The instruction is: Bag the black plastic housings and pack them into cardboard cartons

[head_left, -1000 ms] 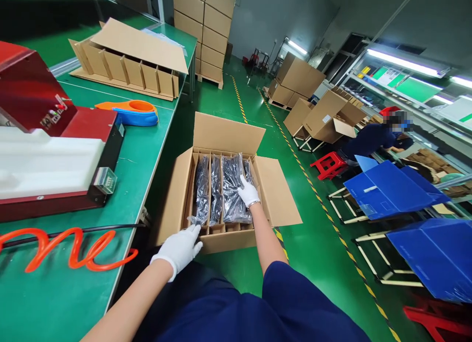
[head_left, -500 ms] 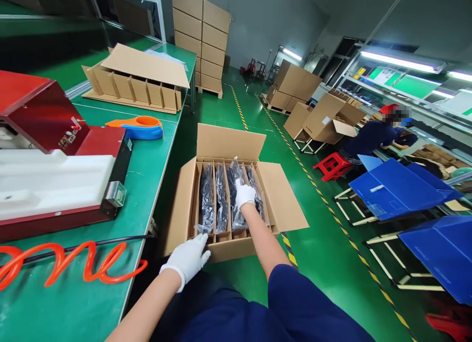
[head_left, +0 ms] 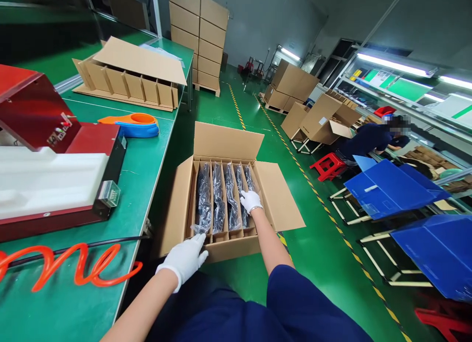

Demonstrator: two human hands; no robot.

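Note:
In front of me an open cardboard box holds several dark items in clear plastic bags, standing on edge between cardboard dividers. My left hand, in a white glove, lies on the near left rim with fingers stretched out and thumb apart. Its fingertips are beside the near end of the leftmost bagged item. My right hand, also gloved, reaches into the right half of the box. Its fingers are spread a little and touch a bagged item right of the middle; part of that item is hidden beneath the hand.
On the green workbench at left are a red machine with a white bed, a tape dispenser, a coiled orange hose and a cardboard divider set. Blue bins on stands and a seated co-worker are at right.
My right hand has moved slightly right, off the middle bagged item. The bagged items now stand lower and more evenly in their slots. My left hand keeps its place on the rim.

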